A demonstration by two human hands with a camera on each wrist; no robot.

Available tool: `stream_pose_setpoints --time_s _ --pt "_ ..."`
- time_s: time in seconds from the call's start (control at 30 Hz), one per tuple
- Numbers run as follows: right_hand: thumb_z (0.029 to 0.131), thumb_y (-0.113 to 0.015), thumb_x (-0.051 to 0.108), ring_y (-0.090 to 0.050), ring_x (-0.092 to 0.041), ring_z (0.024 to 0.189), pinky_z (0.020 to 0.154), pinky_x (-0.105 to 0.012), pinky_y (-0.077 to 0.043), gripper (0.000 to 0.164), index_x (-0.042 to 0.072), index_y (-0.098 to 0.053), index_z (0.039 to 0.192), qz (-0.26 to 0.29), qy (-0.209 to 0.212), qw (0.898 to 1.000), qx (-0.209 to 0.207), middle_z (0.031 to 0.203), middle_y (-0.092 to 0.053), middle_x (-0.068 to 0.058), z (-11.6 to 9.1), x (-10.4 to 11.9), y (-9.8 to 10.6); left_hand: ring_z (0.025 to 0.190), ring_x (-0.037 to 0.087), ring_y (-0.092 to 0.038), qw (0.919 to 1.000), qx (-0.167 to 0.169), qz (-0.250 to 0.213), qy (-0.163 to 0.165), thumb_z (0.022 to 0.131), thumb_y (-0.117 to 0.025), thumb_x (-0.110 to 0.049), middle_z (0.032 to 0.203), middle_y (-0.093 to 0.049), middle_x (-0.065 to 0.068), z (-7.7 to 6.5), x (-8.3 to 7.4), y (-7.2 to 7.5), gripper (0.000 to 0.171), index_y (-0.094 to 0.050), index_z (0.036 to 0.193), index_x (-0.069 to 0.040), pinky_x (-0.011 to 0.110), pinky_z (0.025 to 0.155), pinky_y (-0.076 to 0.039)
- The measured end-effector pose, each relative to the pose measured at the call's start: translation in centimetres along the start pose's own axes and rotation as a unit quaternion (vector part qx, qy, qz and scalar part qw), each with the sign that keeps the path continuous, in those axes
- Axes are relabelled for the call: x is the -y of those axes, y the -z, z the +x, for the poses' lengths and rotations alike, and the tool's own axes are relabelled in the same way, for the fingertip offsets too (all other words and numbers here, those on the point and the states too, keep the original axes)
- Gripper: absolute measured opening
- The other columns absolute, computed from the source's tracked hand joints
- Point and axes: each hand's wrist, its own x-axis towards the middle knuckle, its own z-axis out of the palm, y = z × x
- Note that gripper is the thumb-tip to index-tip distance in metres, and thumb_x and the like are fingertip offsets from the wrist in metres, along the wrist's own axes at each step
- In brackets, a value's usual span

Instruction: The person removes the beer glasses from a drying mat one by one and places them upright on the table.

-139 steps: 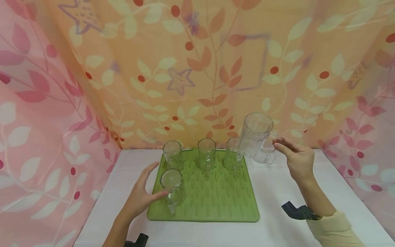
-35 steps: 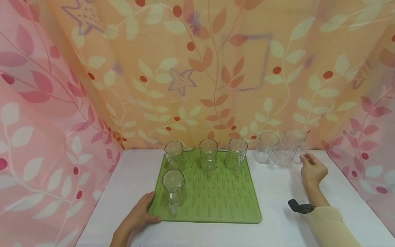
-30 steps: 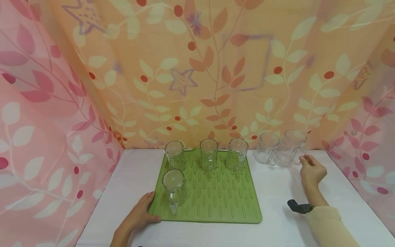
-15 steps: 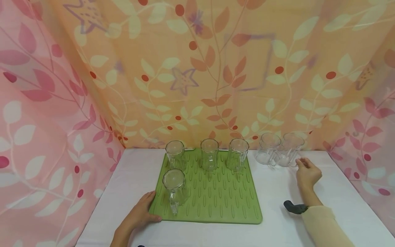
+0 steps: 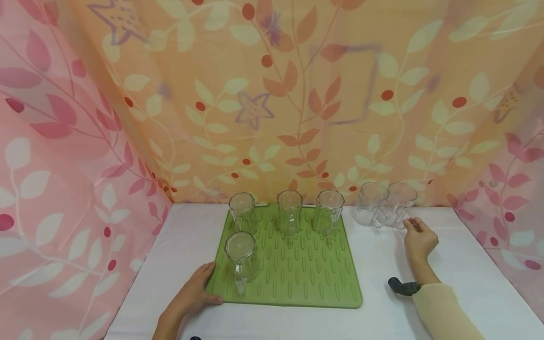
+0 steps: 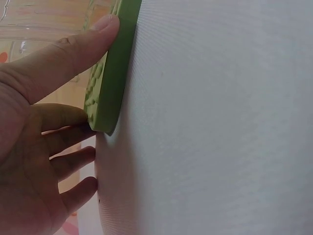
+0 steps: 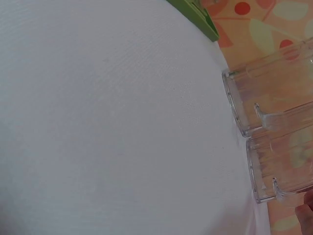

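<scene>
At the back right, my right hand (image 5: 420,241) pinches the handle of a clear glass mug (image 5: 397,208) standing on the white table. Close on its left is a second clear glass mug (image 5: 369,208); the two overlap in the head view. The right wrist view has both mugs side by side, with only fingertips (image 7: 305,213) at the handle. My left hand (image 5: 193,290) rests at the near left corner of a green ribbed mat (image 5: 306,288). Its thumb (image 6: 93,41) touches the mat's front edge and its fingers lie along the left edge.
Three glass mugs, left (image 5: 242,212), middle (image 5: 290,212) and right (image 5: 328,212), stand along the mat's back edge. Another glass mug (image 5: 241,257) is at the mat's left front. A patterned orange curtain (image 5: 272,94) hangs behind the white table (image 5: 170,245).
The right hand has lowered its mug from the air onto the table at the right, then slid it left beside the neighbouring mug. The left hand went from the front mug to the mat's corner.
</scene>
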Motion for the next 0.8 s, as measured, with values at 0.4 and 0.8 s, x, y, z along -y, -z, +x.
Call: stream_pose_setpoints --time_s 0.4,0.8 --pt "0.082 -0.074 0.001 -0.052 0.019 0.063 0.063 0.004 -0.043 0.033 -0.01 -0.068 0.112 -0.017 -0.014 0.999 0.038 0.065 -0.053 0.039 -0.6 0.8 0.8 0.14 0.049 -0.032 1.0 0.004 -0.002 0.0 0.057 -0.091 -0.031 0.15 -0.037 0.027 -0.1 -0.1 0.3 0.11 -0.037 0.146 0.004 0.063 0.112 -0.03" --pt "0.084 -0.076 0.011 -0.053 0.022 0.072 0.072 0.003 -0.046 0.045 0.0 -0.064 0.125 -0.059 -0.014 0.997 0.037 0.108 -0.073 0.003 -2.0 3.7 3.2 0.139 0.05 -0.031 0.9999 0.011 0.01 0.006 0.056 -0.092 -0.033 0.15 -0.037 0.029 0.1 -0.1 0.4 0.111 -0.038 0.146 0.003 0.065 0.111 -0.03"
